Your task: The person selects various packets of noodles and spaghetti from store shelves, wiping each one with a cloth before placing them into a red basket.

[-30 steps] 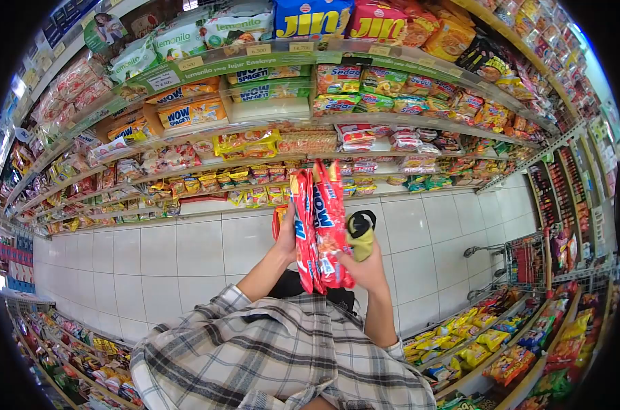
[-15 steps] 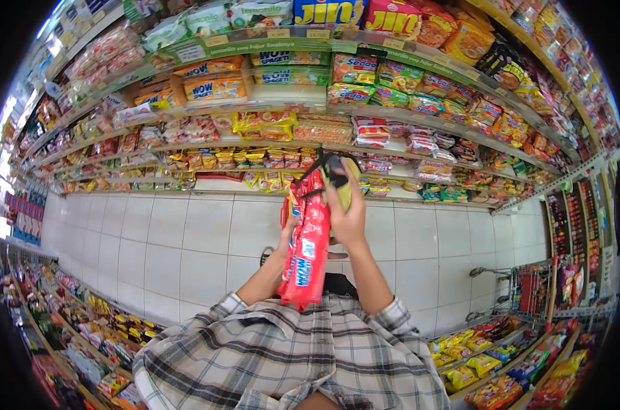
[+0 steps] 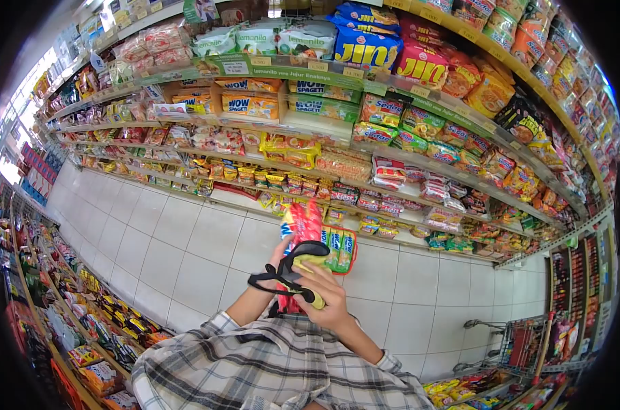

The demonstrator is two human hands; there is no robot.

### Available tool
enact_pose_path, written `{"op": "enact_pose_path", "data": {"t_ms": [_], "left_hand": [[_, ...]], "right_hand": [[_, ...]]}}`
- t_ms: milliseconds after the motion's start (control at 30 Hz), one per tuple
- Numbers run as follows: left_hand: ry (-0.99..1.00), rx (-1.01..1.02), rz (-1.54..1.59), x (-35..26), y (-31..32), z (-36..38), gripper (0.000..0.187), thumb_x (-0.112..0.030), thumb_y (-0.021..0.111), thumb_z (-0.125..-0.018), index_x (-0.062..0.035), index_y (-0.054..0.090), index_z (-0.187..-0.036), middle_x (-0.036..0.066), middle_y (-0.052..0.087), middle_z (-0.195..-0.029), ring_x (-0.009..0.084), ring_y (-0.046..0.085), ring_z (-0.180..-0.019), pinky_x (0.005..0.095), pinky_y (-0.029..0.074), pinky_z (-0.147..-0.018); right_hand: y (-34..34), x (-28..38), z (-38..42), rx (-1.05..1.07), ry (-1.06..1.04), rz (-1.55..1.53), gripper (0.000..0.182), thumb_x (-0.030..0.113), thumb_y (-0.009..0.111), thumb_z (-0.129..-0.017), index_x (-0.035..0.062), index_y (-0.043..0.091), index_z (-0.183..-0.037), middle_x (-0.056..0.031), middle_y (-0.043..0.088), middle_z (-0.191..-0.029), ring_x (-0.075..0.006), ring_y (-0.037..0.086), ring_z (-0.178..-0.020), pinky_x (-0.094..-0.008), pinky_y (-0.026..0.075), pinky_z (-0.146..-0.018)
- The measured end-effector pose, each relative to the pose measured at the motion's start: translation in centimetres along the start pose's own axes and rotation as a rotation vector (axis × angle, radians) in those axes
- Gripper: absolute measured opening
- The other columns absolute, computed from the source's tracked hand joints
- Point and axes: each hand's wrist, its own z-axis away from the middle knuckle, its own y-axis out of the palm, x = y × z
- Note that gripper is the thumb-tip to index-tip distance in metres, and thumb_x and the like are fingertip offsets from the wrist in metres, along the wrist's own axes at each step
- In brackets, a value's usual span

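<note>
My left hand [image 3: 277, 256] is closed around a bundle of red packets [image 3: 303, 222], partly hidden and blurred at the top. My right hand [image 3: 326, 298] grips a yellow-green object [image 3: 315, 298] with a black strap [image 3: 272, 277], held in front of the packets; its kind I cannot make out. The strap loops across toward my left hand. Just beyond my hands, low down, green WOW packets [image 3: 337, 247] lie in a red-rimmed basket [image 3: 355, 256], partly covered by the hands and packets.
Ahead runs a long shelf rack [image 3: 310, 130] filled with noodle and spaghetti packets. White floor tiles [image 3: 207, 253] lie between it and me. A shopping trolley [image 3: 522, 342] stands at the right. More stocked shelves [image 3: 85, 307] flank me at the left.
The red packets have moved away from my body, toward the rack. My right hand has come down nearer my chest with the strapped object. The basket of green packets has come into view.
</note>
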Motion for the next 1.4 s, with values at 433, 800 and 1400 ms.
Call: {"op": "enact_pose_path", "data": {"t_ms": [433, 800, 1400], "left_hand": [[0.048, -0.225, 0.059, 2.6, 7.1, -0.2, 0.045, -0.038, 0.064, -0.089, -0.003, 0.058, -0.117, 0.013, 0.07, -0.097, 0.0255, 0.07, -0.078, 0.0417, 0.06, -0.072], [0.02, 0.132, 0.042, -0.9, 5.0, 3.6, 0.08, -0.053, 0.044, -0.087, -0.0041, 0.026, -0.148, 0.032, 0.034, -0.144, 0.0513, 0.038, -0.129, 0.0591, 0.034, -0.106], [0.078, 0.146, 0.133, -8.9, -3.4, 17.2, 0.067, -0.055, 0.05, -0.083, -0.0024, 0.052, -0.124, 0.01, 0.066, -0.102, 0.0246, 0.063, -0.094, 0.042, 0.05, -0.087]], "right_hand": [[-3.1, -14.0, -3.0, -0.581, 0.759, -0.49, 0.028, 0.025, 0.057, -0.096, 0.0007, 0.06, -0.111, -0.0091, 0.066, -0.103, -0.0167, 0.064, -0.086, -0.0284, 0.05, -0.076], [-2.7, -6.9, 0.5, -0.714, 0.772, -1.21, 0.046, 0.042, 0.044, -0.099, 0.0058, 0.055, -0.125, -0.0101, 0.065, -0.114, -0.0247, 0.065, -0.1, -0.0377, 0.054, -0.084], [13.5, 3.1, -0.2, -0.274, 0.84, -0.869, 0.064, -0.004, 0.075, -0.076, 0.0021, 0.044, -0.131, -0.0115, 0.061, -0.12, -0.0184, 0.065, -0.098, -0.0341, 0.055, -0.085]]}}
